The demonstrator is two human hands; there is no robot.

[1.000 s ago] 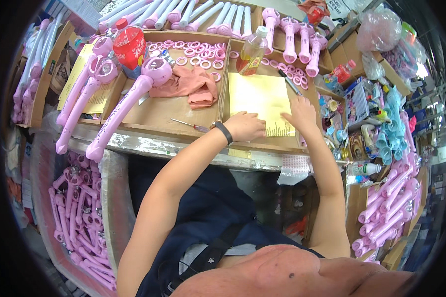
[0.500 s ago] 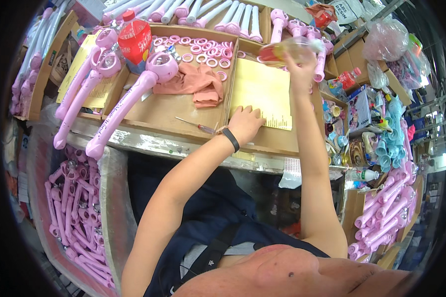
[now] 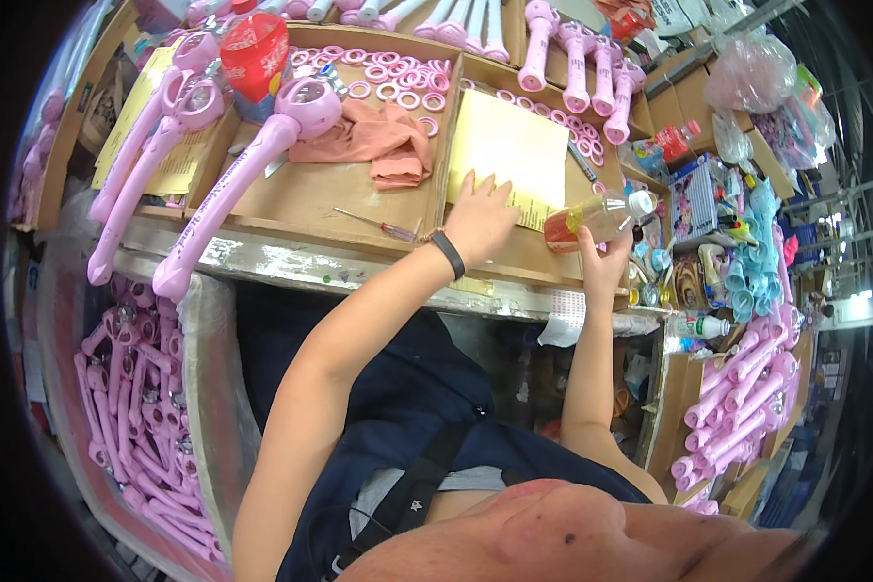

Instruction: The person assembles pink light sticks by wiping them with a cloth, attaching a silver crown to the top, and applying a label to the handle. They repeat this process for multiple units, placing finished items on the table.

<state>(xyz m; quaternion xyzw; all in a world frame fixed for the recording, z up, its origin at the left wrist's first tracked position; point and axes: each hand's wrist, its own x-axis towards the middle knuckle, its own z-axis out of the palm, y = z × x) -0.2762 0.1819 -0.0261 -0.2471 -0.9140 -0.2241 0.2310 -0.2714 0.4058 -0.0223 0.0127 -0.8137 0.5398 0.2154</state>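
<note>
A head-worn wide fisheye camera looks down and forward, at close range, on both hands (image 3: 483,229) (image 3: 606,260) and the worktop (image 3: 272,268).

The left grip (image 3: 485,223) partly hides yellow paper (image 3: 509,141)

Scuffed bench (image 3: 262,260); cardboard trays (image 3: 310,209) lie on it, adjoining.

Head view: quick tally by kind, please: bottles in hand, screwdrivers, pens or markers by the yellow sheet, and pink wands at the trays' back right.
Bottle in the right hand: 1
Screwdriver: 1
Pen or marker: 1
Pink wands: 4
Total: 7
</note>
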